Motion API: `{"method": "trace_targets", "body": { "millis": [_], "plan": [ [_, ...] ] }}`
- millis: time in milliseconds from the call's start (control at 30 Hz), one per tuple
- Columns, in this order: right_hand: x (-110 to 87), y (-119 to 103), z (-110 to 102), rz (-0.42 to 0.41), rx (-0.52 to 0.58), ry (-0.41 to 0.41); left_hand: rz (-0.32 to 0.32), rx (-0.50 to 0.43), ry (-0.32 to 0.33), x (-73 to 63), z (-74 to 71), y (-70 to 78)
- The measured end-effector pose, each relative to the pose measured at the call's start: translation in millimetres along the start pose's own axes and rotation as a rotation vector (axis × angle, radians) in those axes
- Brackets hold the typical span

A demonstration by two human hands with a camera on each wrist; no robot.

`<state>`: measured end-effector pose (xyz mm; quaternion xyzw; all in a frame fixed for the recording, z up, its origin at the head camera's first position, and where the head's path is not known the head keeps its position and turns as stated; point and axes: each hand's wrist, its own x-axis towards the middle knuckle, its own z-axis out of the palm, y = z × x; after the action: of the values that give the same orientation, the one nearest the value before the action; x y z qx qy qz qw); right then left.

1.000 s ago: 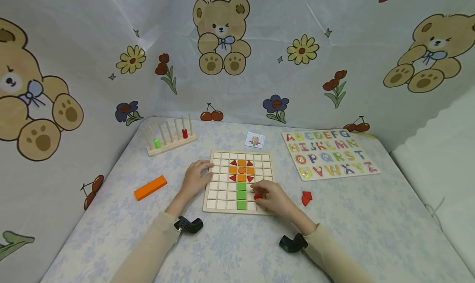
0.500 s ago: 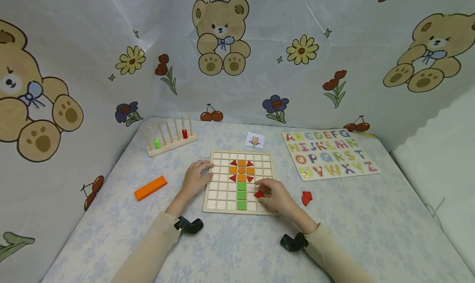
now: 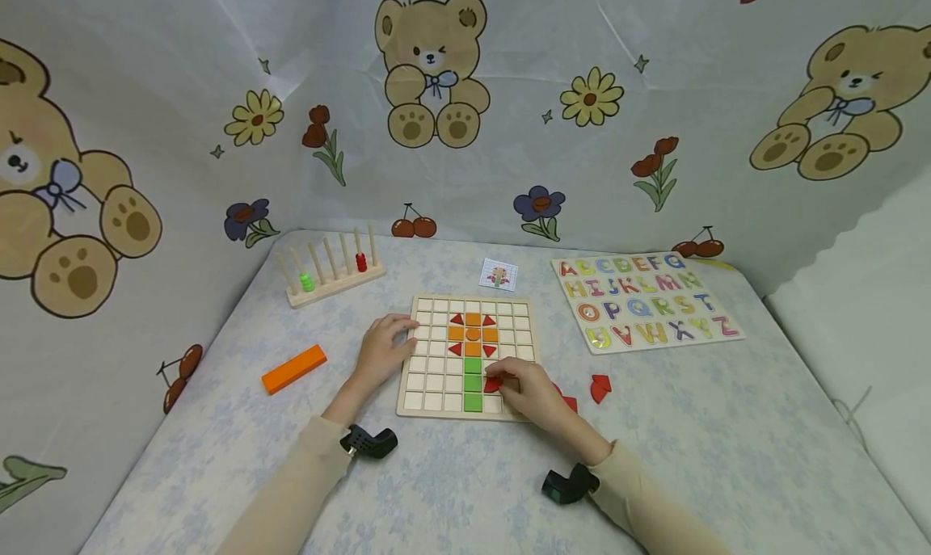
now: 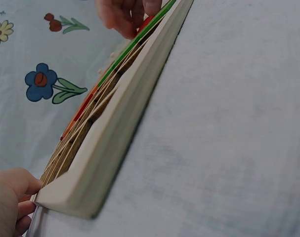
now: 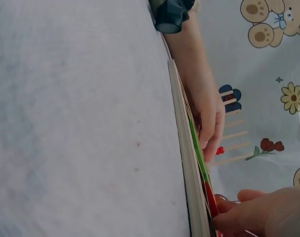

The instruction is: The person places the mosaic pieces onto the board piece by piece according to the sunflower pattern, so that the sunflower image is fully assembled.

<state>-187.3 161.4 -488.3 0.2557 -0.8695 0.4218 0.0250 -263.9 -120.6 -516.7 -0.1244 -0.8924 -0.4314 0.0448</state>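
Note:
The wooden grid board (image 3: 431, 414) lies mid-table, with orange, red and green flat pieces set in its squares. My right hand (image 3: 534, 393) pinches a red piece (image 3: 492, 385) over the squares just right of the column of green squares (image 3: 473, 383); its fingertips partly cover the piece. In the right wrist view, the red piece (image 5: 211, 197) stands close to the board's surface under the fingers. My left hand (image 3: 381, 351) rests at the board's left edge, touching it with fingertips and thumb.
Loose red pieces (image 3: 600, 388) lie right of the board, and another red piece (image 3: 570, 404) shows behind my right wrist. An orange bar (image 3: 294, 369) lies at left. Behind stand a peg rack (image 3: 338, 284), a small pattern card (image 3: 499, 275) and an alphabet board (image 3: 604, 347).
My right hand has moved slightly left with the red piece, up to the green column. Red at its wrist's far side has come into sight. The left hand has stayed put.

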Motion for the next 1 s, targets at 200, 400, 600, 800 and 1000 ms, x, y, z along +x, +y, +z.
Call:
{"method": "trace_targets", "body": {
  "millis": [200,400,600,800,1000],
  "plan": [
    [0.0,1,3,0.049,0.057,0.045,-0.003,0.008,-0.009,-0.6,0.3,-0.7],
    [1.8,4,8,0.088,0.098,0.076,0.001,0.005,-0.003,0.1,-0.2,-1.5],
    [2.2,2,5,0.129,0.131,0.059,-0.001,0.001,-0.005,1.1,1.0,-3.8],
    [-0.3,5,-19,0.185,0.063,0.12,-0.003,0.001,-0.009,1.3,1.4,-3.7],
    [-24.2,26,-57,0.278,-0.077,0.205,0.005,-0.003,-0.006,0.1,0.7,-2.1]
  ]
}}
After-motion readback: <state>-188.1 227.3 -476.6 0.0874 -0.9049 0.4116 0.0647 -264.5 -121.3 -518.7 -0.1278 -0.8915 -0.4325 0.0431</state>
